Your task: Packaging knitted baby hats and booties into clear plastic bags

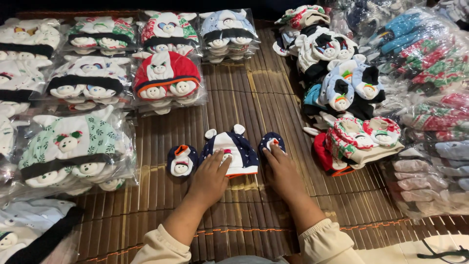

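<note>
A navy and white baby cap with small ears (pixel 233 146) lies flat on the brown slatted bamboo mat (pixel 254 98). My left hand (pixel 210 177) rests palm down with its fingertips on the cap's lower left edge. A navy baby bootie with a bear face (pixel 181 160) lies just left of that hand, untouched. My right hand (pixel 284 173) lies flat on the mat, fingertips touching a second navy bootie (pixel 271 141) to the right of the cap. Both sleeves are cream coloured.
Clear bags of baby cap sets (pixel 78 146) are stacked along the left and back, one of them red (pixel 166 78). A loose heap of caps and booties (pixel 342 93) sits at right, beside bagged socks and clothes (pixel 430 63). A black cable (pixel 442 254) lies at bottom right.
</note>
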